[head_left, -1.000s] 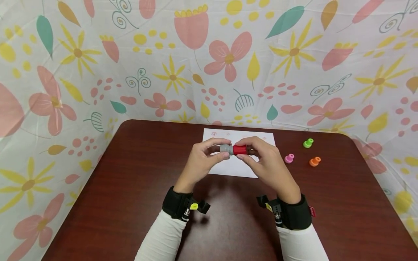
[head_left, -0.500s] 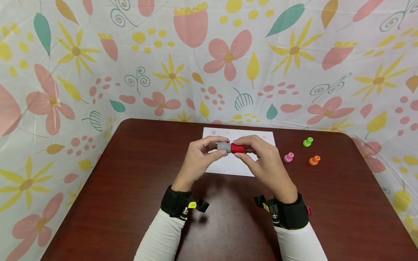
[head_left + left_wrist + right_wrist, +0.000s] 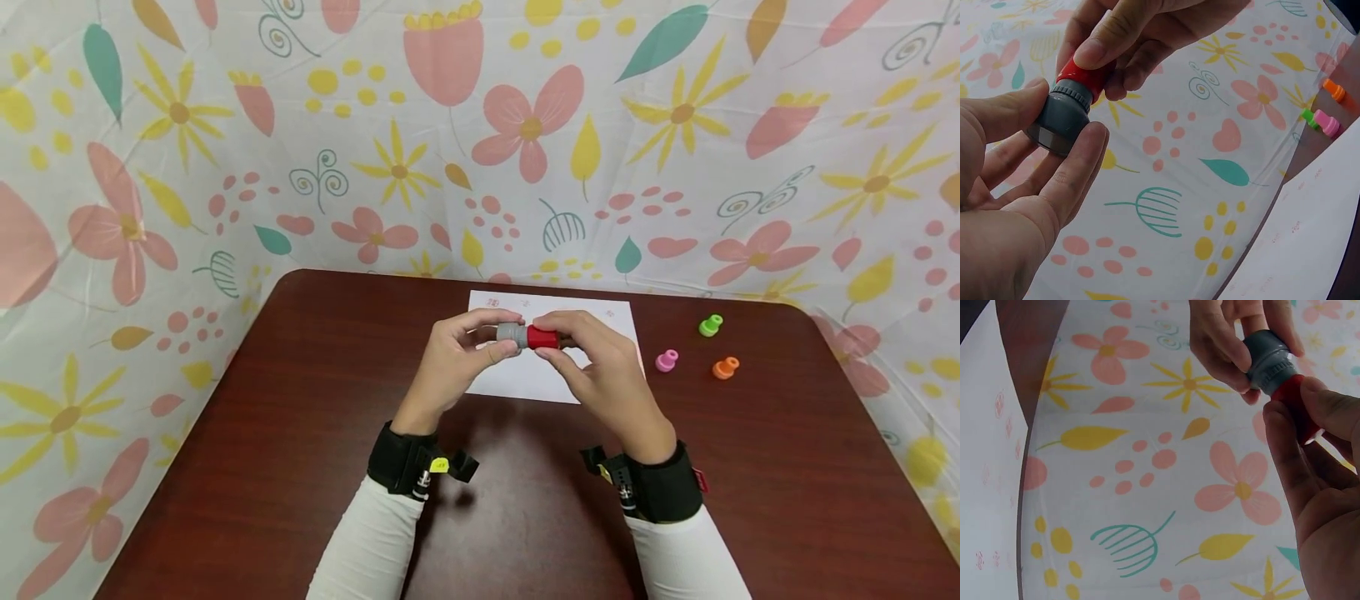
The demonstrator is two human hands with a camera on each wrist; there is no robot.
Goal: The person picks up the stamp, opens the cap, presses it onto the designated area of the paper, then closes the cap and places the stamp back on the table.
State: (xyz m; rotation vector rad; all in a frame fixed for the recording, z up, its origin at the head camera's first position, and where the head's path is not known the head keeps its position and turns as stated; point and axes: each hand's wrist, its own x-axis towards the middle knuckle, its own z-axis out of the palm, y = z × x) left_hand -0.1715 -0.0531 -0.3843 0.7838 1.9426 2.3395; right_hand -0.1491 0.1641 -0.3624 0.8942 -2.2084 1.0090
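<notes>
Both hands hold a small stamp lengthwise between them, above the sheet of paper. My left hand (image 3: 452, 357) pinches its grey end (image 3: 511, 335) between thumb and fingers. Around the red end (image 3: 543, 337), the thumb and fingers of my right hand (image 3: 609, 367) close from the other side. In the left wrist view the grey part (image 3: 1060, 119) and the red part (image 3: 1085, 80) meet at a ridged grey collar. The right wrist view shows the grey part (image 3: 1266, 353) joined to the red part (image 3: 1296, 403), the latter partly hidden by fingers.
White paper (image 3: 517, 379) with faint red stamp marks lies under the hands on the dark wooden table (image 3: 337, 375). To its right stand small pink (image 3: 667, 360), green (image 3: 710, 325) and orange (image 3: 725, 367) stamps. A flower-patterned cloth (image 3: 420, 192) hangs behind the table.
Both hands have shifted slightly left over the paper with the stamp. Their hold on its grey and red ends looks the same.
</notes>
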